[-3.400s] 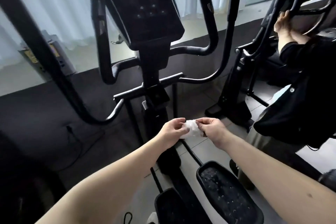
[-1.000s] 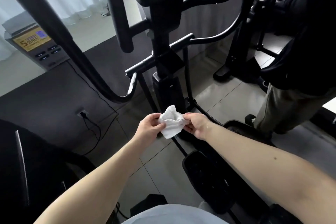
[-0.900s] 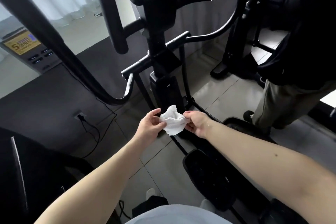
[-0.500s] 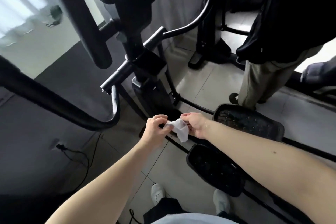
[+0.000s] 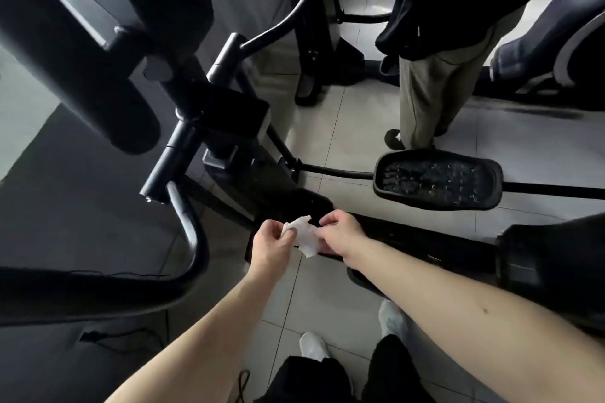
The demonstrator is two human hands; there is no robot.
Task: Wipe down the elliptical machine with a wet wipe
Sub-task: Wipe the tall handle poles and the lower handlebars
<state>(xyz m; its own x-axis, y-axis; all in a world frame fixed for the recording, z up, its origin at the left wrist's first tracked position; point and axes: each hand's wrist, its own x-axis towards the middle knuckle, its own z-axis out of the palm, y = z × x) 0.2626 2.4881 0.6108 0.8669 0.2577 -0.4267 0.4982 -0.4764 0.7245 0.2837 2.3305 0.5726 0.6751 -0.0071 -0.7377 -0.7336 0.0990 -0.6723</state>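
Plainly, in the head view, the wet wipe (image 5: 302,234) is a small, crumpled white sheet. I judge it light, limp and damp, so it is likely to bunch and cling rather than keep a shape, and it may tear if pulled hard. It hangs between both hands, to the left of the foot pedal (image 5: 438,178) and nearer the wearer.

The left hand (image 5: 270,245) pinches its left edge with curled fingertips. The right hand (image 5: 343,235) pinches the right side, fingers closed on the sheet. The body of the wipe sags between and below the two pinches, over the dark base of the elliptical machine (image 5: 229,127). Whether it touches the base I cannot tell.

The best hold, I judge, is flat under one hand's fingers, so a broad face meets the frame. Another person's legs (image 5: 422,91) stand beyond the pedal.
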